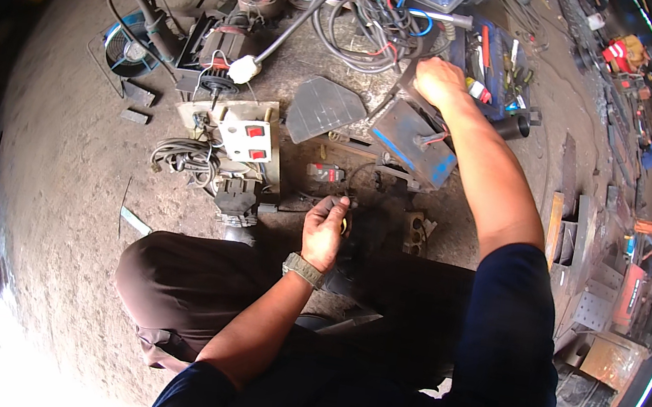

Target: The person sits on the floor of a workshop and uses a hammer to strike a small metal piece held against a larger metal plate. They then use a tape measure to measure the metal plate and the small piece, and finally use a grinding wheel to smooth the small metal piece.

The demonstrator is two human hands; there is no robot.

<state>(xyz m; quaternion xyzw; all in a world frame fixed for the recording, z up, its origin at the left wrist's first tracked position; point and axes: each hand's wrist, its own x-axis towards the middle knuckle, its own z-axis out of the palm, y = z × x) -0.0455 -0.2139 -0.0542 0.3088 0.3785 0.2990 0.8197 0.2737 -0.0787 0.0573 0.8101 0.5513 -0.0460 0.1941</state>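
Note:
Low in front of me, my left hand [323, 233] is closed in a pinch, with a watch on its wrist. Whatever its fingertips hold is too small and dark to name. My right arm stretches far forward, and my right hand [440, 82] is curled closed beside a dark metal piece; what its fingers grip is hidden. Just below that hand lies a dark plate with blue paint [415, 143]. To its left rests a flat grey angled plate [325, 109]. A small grey and red box [325, 172] sits ahead of my left hand.
A blue tray of tools [498, 65] stands beyond my right hand. Coiled cables [359, 36] lie at the far middle. On the left are a white panel with red switches [246, 141], a motor-like machine [227, 46], a round blue device [126, 47] and a wire bundle [185, 159].

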